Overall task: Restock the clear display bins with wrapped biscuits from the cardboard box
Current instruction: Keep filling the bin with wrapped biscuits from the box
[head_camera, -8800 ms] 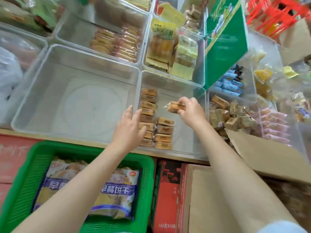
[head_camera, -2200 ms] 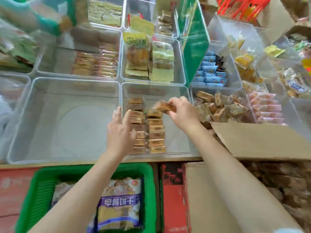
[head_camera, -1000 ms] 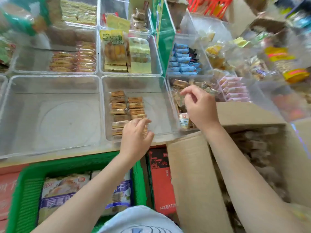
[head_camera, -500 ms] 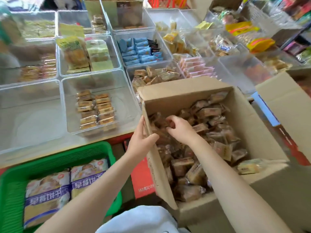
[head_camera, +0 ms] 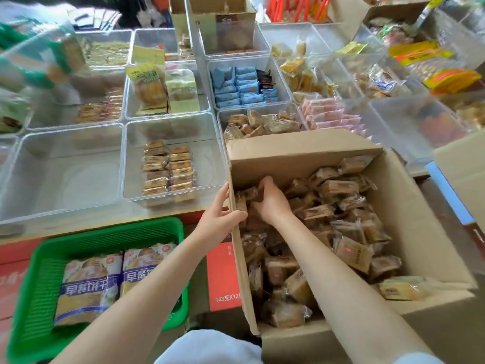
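The open cardboard box [head_camera: 301,153] stands at the right, full of loose wrapped biscuits [head_camera: 338,190] in brown wrappers. My left hand [head_camera: 219,219] grips the box's left wall, thumb inside and fingers outside. My right hand [head_camera: 271,203] is down in the box's far left corner, its fingers curled round a wrapped biscuit [head_camera: 248,193]. Left of the box, a clear display bin [head_camera: 210,158] holds two short rows of the same biscuits [head_camera: 168,169].
A large bare clear bin [head_camera: 65,174] lies left of the biscuit bin. Further bins with other snacks fill the back and right. A green basket [head_camera: 39,261] with bagged crackers sits at the lower left, and a red carton [head_camera: 221,271] stands beside the box.
My right hand left the bins and went down into the box, then slid to its far left corner. My left hand moved from the bin's front to the box wall.
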`<state>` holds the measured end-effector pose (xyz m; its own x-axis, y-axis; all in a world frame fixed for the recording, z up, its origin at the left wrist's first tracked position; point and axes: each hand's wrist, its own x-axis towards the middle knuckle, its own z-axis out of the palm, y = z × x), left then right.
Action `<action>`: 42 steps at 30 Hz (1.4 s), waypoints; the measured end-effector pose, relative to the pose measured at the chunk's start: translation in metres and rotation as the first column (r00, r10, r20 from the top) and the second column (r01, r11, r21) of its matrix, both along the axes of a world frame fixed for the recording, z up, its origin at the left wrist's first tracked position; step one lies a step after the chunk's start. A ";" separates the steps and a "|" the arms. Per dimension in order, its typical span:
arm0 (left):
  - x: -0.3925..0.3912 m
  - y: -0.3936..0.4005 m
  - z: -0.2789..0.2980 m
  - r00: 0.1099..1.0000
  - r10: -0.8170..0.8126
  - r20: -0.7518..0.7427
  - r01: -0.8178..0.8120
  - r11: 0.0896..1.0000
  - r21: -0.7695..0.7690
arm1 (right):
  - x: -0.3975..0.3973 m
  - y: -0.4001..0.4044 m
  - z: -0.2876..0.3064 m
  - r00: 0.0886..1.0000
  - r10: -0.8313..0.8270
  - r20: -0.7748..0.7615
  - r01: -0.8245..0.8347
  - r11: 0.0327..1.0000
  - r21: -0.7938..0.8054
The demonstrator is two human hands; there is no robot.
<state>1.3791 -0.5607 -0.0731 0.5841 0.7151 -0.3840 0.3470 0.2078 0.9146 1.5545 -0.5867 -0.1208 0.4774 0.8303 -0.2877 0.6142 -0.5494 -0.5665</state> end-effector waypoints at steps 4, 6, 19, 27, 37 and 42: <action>-0.002 0.001 0.001 1.000 -0.016 0.000 0.016 1.000 0.001 | 0.011 -0.004 0.012 0.995 0.075 0.064 -0.075 0.997 -0.006; -0.002 0.001 -0.002 0.999 -0.025 0.043 0.026 1.000 -0.008 | 0.019 -0.013 0.030 1.000 0.020 -0.010 -0.019 0.996 0.092; -0.041 0.056 0.040 0.979 -0.083 0.189 -0.031 0.846 0.533 | -0.019 0.017 0.143 0.642 0.121 -0.757 0.077 0.972 0.221; -0.099 0.174 0.026 0.987 0.029 -0.158 0.137 0.365 0.921 | -0.072 0.141 0.127 0.825 0.328 -0.460 -0.360 0.933 0.019; -0.132 0.291 -0.108 0.758 0.212 -0.617 0.274 0.756 0.595 | -0.077 0.318 0.015 0.924 0.294 0.245 -0.294 0.955 -0.036; -0.135 0.298 -0.123 0.771 0.179 -0.611 0.253 0.794 0.552 | -0.081 0.365 -0.042 0.910 0.288 0.299 -0.276 0.958 -0.081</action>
